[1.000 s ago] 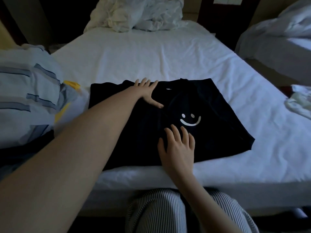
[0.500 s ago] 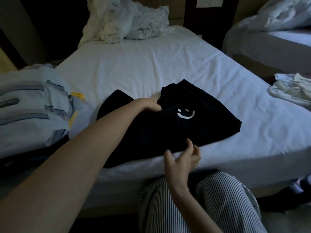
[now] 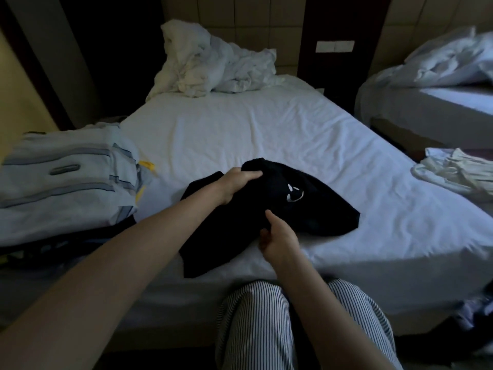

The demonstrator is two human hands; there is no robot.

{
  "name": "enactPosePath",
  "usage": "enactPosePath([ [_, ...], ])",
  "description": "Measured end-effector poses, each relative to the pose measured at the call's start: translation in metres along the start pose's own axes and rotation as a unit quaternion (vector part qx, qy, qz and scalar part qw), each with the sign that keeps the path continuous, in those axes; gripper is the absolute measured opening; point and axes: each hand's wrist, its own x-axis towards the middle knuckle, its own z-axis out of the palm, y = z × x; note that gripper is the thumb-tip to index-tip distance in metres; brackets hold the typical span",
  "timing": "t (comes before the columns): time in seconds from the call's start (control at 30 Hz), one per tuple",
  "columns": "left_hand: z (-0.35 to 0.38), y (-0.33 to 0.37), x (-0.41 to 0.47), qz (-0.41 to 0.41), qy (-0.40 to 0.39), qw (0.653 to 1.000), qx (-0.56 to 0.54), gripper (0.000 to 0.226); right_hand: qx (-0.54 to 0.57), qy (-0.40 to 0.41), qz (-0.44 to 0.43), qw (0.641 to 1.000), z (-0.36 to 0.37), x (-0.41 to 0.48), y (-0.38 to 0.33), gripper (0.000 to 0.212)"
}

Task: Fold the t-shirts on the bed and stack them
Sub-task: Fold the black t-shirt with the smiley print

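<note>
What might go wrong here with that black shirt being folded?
1. The t-shirt is bunched up between the left hand and the right hand, which both grip it, so the fold may come out creased or lopsided.
2. Its near corner lies close to the edge of the bed. A pull toward the person could drag it off the mattress.

- Bare left arm reaches forward from the lower left, wrist bent; the left hand (image 3: pixel 236 182) is curled, fingers clenched on a bunched fold of the black t-shirt with a white smiley print (image 3: pixel 320 209)
- Bare right forearm comes up from below; the right hand (image 3: pixel 280 240) pinches that shirt's near edge, thumb on top
</note>
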Motion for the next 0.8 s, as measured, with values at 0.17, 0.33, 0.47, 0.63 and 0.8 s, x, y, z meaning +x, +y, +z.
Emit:
enactPosePath([
  [0.17, -0.050, 0.061, -0.015, -0.001, 0.024, 0.999, -0.034, 0.021, -0.058, -0.015, -0.157, 0.986, -0.009, 0.002, -0.067, 0.015],
  [0.33, -0.091, 0.082, -0.025, -0.010, 0.068, 0.994, -0.080, 0.016, -0.138, -0.075, -0.186, 0.970, -0.013, -0.008, -0.138, 0.015],
  [0.47, -0.110, 0.067, -0.022, -0.063, 0.108, 0.987, -0.105, 0.014, -0.196, -0.082, -0.179, 0.961, 0.000, 0.017, -0.174, 0.031],
  [0.63, -0.128, 0.091, 0.000, -0.079, 0.158, 0.974, -0.144, 0.048, -0.245, -0.090, -0.176, 0.949, 0.028, 0.044, -0.211, 0.021],
  [0.8, -0.121, 0.161, 0.004, 0.069, 0.143, 0.972, -0.174, 0.026, -0.230, -0.127, -0.223, 0.939, 0.070, 0.045, -0.257, 0.012],
])
